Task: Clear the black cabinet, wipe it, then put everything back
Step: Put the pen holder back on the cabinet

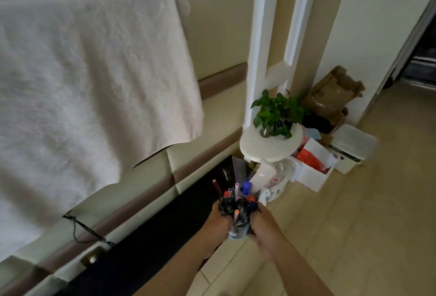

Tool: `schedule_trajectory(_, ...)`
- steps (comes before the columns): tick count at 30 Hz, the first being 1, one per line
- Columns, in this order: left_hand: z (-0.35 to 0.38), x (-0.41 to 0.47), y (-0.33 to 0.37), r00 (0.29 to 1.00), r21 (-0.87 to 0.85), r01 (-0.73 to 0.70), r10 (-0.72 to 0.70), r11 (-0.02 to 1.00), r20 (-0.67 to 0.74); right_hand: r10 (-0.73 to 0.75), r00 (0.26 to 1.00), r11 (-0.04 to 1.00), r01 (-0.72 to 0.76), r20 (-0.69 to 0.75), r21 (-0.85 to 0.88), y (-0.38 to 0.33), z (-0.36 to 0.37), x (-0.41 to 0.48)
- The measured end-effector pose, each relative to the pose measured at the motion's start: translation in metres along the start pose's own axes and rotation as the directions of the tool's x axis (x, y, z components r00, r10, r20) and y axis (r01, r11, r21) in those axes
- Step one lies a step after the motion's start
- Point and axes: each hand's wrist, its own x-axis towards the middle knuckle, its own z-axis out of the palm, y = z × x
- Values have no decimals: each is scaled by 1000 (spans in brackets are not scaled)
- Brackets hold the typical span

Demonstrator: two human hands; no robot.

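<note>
Pen cup [238, 229] is up off the black cabinet [165, 225], just past its near edge, low centre. My left hand [218, 219] is curled round its 9 o'clock side and my right hand [263, 225] round 3 o'clock. It's a pale translucent cup bristling with red, blue and pink-capped markers. The cabinet top in view reads bare, flat, matte dark. Clearing looks nearly done; whether it's been wiped, I can't tell. At 12 o'clock there's a leafy plant [276, 111] on a glossy round stand [271, 148], and at 10 o'clock a fluffy white cloth [82, 83].
</note>
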Motion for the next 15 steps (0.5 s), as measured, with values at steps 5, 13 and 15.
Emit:
schedule_trajectory(5, -4, 95, 4, 993, -43, 108, -109, 993, -42, 71, 997, 996, -70, 12, -55, -12, -2, 114)
schedule_trajectory(13, -39, 250, -38, 979, -115, 200, -203, 973, -15, 122, 985, 977, -98, 123, -191, -11, -1, 287)
schedule_trajectory(15, -46, 287, -55, 969, -122, 234, -241, 965, -47, 145, 979, 972, -115, 141, -206, -1, 2, 332)
